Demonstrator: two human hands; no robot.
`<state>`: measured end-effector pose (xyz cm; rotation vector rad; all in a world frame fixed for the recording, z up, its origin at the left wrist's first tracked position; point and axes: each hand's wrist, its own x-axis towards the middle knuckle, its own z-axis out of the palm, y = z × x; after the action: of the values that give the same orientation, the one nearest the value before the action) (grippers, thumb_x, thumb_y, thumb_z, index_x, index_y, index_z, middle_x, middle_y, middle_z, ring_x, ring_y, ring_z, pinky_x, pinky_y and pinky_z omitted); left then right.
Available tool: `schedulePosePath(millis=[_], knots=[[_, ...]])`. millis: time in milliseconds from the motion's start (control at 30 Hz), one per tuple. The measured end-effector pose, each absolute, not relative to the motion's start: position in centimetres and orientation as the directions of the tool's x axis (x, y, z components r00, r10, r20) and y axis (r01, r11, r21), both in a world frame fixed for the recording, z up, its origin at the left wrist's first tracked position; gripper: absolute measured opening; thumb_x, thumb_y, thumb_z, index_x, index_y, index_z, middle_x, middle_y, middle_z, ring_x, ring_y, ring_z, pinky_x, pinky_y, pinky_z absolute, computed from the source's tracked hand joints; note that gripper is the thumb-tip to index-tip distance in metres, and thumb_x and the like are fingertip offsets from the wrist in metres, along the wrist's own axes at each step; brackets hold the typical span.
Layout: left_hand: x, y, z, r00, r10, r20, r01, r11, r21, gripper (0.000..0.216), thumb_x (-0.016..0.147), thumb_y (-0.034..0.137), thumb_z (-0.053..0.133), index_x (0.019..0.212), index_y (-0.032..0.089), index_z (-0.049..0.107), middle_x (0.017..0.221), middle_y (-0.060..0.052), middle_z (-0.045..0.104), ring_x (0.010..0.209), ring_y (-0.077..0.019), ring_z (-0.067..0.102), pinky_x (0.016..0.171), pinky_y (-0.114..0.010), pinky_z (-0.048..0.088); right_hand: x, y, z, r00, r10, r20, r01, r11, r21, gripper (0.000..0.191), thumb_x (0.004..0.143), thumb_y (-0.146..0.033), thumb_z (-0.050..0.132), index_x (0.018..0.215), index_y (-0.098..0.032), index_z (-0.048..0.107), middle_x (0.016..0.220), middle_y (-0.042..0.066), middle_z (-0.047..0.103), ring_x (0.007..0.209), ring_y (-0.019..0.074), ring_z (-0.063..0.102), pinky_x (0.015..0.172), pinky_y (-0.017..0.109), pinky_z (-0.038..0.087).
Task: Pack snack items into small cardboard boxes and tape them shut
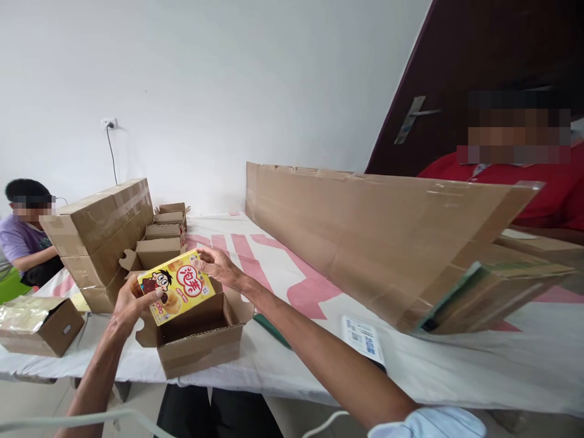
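Both of my hands grip a yellow snack box [177, 287] with a cartoon face and red lettering on it. My left hand [132, 299] has its left end, thumb on the front. At the upper right corner, my right hand [218, 266] closes on the edge. The snack box is tilted above an open cardboard carton [201, 348], whose flaps stand out to the sides. What lies deep inside the carton is partly hidden by the snack box.
Several open cartons [163, 231] line up behind, beside stacked sealed cartons [103, 228]. A carton [43, 325] lies at far left. A long cardboard panel [347, 231] crosses the right side. A white-labelled item [362, 340] rests near the front edge. Two people sit nearby.
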<state>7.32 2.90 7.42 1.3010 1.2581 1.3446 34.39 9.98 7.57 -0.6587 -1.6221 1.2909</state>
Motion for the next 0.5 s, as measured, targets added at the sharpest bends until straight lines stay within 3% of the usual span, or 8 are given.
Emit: schedulePosePath(millis=[133, 233, 500], knots=[[8.5, 2.6, 6.4, -0.193, 0.974, 0.122, -0.098, -0.143, 0.985, 0.08, 0.05, 0.051, 0.105, 0.11, 0.017, 0.066, 0.099, -0.008, 0.082, 0.085, -0.0317, 0.081, 0.068, -0.04, 0.066, 34.0, 9.2, 5.8, -0.434, 0.859, 0.271, -0.106, 0.25, -0.963, 0.074, 0.076, -0.065, 0.089, 0.131, -0.024, 0.061, 0.12, 0.009, 0.078, 0.104, 0.0255, 0.075, 0.075, 0.033, 0.061], [9.1, 2.2, 6.0, -0.154, 0.983, 0.103, -0.164, -0.128, 0.978, 0.082, 0.049, 0.05, 0.105, 0.113, 0.017, 0.066, 0.106, -0.01, 0.082, 0.089, -0.0312, 0.08, 0.072, -0.04, 0.066, 33.1, 8.3, 4.5, -0.474, 0.844, 0.251, -0.113, 0.224, -0.968, 0.074, 0.078, -0.065, 0.087, 0.134, -0.025, 0.061, 0.127, 0.01, 0.077, 0.107, 0.0287, 0.076, 0.072, 0.034, 0.064], [7.1, 1.3, 6.6, -0.078, 0.981, 0.18, 0.201, -0.162, 0.966, 0.072, 0.062, 0.064, 0.096, 0.112, 0.017, 0.074, 0.094, -0.009, 0.082, 0.08, -0.0265, 0.074, 0.058, -0.03, 0.054, 31.9, 6.8, 5.1, -0.438, 0.828, 0.351, -0.138, 0.325, -0.936, 0.066, 0.091, -0.066, 0.073, 0.144, -0.028, 0.061, 0.137, 0.009, 0.074, 0.12, 0.0327, 0.073, 0.091, 0.047, 0.067]])
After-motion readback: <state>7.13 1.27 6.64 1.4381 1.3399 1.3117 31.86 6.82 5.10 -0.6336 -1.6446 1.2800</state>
